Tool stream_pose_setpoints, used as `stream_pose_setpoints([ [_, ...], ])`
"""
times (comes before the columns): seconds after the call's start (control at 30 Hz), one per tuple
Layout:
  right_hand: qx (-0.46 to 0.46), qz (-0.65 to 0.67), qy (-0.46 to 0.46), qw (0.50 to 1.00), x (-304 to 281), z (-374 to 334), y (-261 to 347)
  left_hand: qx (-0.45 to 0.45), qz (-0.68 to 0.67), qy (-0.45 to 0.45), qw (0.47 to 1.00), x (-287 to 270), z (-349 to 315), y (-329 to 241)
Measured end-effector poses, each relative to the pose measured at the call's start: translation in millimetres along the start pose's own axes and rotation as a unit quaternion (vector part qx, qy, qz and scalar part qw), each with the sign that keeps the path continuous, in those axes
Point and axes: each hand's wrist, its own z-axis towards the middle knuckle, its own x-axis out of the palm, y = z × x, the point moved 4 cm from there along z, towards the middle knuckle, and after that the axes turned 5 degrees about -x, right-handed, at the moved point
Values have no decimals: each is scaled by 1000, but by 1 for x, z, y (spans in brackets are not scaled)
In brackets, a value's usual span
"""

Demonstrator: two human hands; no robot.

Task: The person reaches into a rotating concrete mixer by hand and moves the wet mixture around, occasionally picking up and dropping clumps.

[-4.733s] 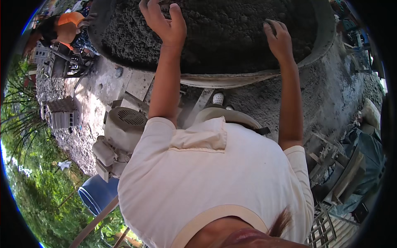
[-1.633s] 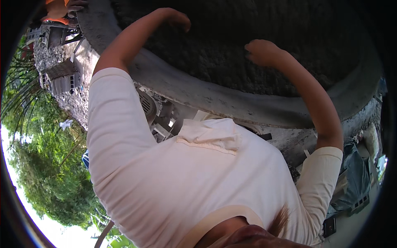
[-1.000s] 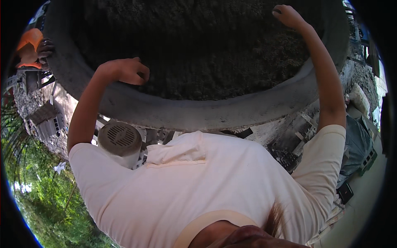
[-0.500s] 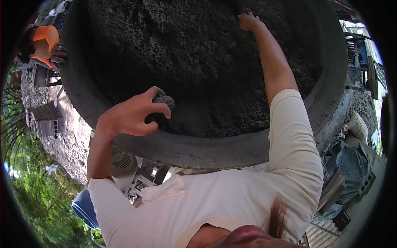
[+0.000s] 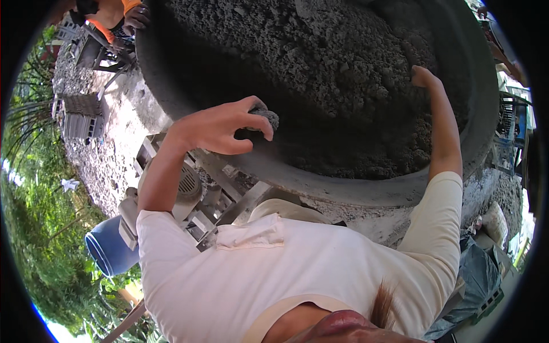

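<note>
A large round grey basin [image 5: 366, 194] stands in front of me, holding a crumbly dark grey mix [image 5: 320, 63] that looks like damp mortar. My left hand [image 5: 220, 127] is above its near left rim, thumb and fingers curled round a grey lump [image 5: 271, 119] of the same look. Across the basin on the right, my right hand [image 5: 423, 76] is against the mix with its fingers curled in. Whatever those fingers may hold is hidden.
At the far left rim is another person's dark-gloved hand [image 5: 136, 18] with an orange sleeve. A motor [image 5: 186, 186] and metal frame sit under the near left rim, by a blue barrel [image 5: 111, 246]. Stacked hollow blocks [image 5: 80, 117] stand left; a dark tarp [image 5: 472, 280] lies right.
My view has swung, so the basin sits further right and more ground shows at left. My right hand's fingers, spread earlier, are now curled. The lump stays in my left hand.
</note>
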Motion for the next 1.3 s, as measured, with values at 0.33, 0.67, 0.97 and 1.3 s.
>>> stream_pose_setpoints([
  [0.33, 187, 594, -360, 695, -223, -252, 131, 86, -76, -69, 991, 7, 12, -16],
  [0.67, 96, 796, -331, 497, -253, -277, 252, -8, -129, 66, 989, 79, 66, -39],
  [0.97, 37, 738, -123, 663, -276, -284, 284, 80, -40, -99, 991, 66, -2, -87],
  [1.3, -145, 923, -349, -79, -313, -304, 340, 325, 153, -454, 816, 117, -23, -174],
])
